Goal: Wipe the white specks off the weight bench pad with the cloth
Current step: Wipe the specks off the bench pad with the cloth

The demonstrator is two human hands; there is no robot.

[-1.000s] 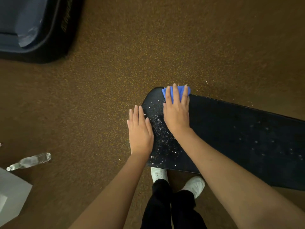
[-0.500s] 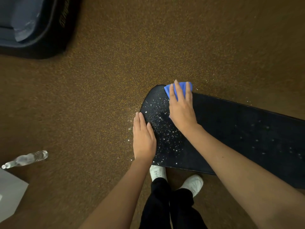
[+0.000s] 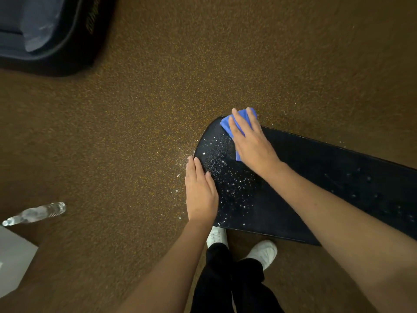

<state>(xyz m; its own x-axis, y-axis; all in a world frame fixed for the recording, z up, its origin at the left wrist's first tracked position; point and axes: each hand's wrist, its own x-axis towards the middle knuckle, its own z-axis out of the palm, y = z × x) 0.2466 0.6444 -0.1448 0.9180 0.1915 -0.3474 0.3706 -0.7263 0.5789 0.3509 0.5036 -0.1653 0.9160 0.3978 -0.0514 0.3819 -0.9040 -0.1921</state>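
Item, far left: a pale box-like object (image 3: pixel 13 265), cut off by the frame's lower left edge, standing on the brown speckled floor (image 3: pixel 140 105).

Item: a clear plastic bottle (image 3: pixel 33 213), lying on its side on the floor just above that object.

Item, upper left corner: a dark bin-like container (image 3: pixel 74 50) with a grey lining, partly out of frame.

Item: loose white specks (image 3: pixel 234 184), thick across the rounded left end of the bench pad; a few lie on the floor just off that end.

Item: your left hand (image 3: pixel 200 193), flat and open, fingers together, holding nothing. It rests at the left edge of the pad, its thumb side on the surface.

Item: your white shoes (image 3: pixel 262 253) and dark trousers (image 3: pixel 228 281), below the pad's near edge.

Item: the cloth (image 3: pixel 240 119), blue, folded, at the far edge of the pad near its rounded left end.

Item: your right hand (image 3: pixel 252 143), palm down, fingers spread flat over the cloth, pressing it to the pad rather than clenching it.

Item: the black weight bench pad (image 3: pixel 327 177), running from its rounded left end off toward the right edge. Its right stretch shows only scattered faint marks.
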